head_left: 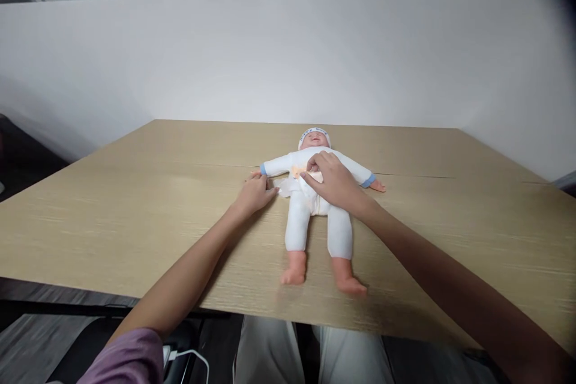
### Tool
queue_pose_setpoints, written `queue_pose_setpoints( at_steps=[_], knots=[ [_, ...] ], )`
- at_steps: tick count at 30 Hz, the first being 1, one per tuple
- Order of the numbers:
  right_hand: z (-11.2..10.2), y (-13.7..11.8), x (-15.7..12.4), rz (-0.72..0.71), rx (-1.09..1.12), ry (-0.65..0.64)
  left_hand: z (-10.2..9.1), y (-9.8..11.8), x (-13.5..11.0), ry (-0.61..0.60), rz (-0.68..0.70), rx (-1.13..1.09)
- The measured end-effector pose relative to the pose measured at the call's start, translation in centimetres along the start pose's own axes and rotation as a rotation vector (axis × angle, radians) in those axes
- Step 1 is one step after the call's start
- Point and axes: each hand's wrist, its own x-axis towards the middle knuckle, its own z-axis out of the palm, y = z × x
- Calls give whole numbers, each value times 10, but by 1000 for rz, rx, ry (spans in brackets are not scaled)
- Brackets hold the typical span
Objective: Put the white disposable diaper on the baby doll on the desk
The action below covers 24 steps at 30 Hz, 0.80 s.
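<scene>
In the head view, a white-suited baby doll with a patterned headband (297, 222) lies on its back on a pale wood-grain bench (135, 210), head far and feet near. A white diaper with a peach-orange front patch (318, 209) sits around its hips, and a thin white flap (284, 186) spreads out on the left.

The person's right hand (335, 180) lies over the belly, thumb and index bent towards each other at the patch; whether they nip a fold between them I cannot tell. The left hand (256, 197) rests on the bench beside the hip, fingers curled next to the doll's blue-cuffed hand, thumb tip at the flap; its grip on the flap is too small to make out.

For this handling, I judge it best to keep the front panel flat and centred under the right fingers while the left smooths the flap, drawing it evenly so the hips do not twist. The doll's left-lying arm is close enough to snag.

The near bench edge runs just beyond the feet, so pulling nearwards needs care; bench surface stretches wide to left and right. On the far side stands a plain white partition (292, 60).
</scene>
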Motion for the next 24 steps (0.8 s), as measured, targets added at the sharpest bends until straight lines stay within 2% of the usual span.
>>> queue_pose_setpoints(
  at_steps=[6, 10, 15, 19, 21, 24],
  knots=[
    [18, -8, 28, 219, -224, -182, -16, -5, 8, -44, -48, -305],
    [18, -7, 34, 253, -267, -255, -21, 9, 13, -4, -37, -508],
    [13, 0, 30, 229, -134, -245, -16, 47, 22, 0, 33, -647],
    [14, 10, 24, 166, -16, -192, -6, 71, 32, -97, 148, -736],
    [18, 13, 21, 171, -16, -139, 1, 73, 35, -120, 218, -802],
    [26, 15, 18, 209, -73, -59, 13, 63, 37, -66, 237, -926]
  ],
)
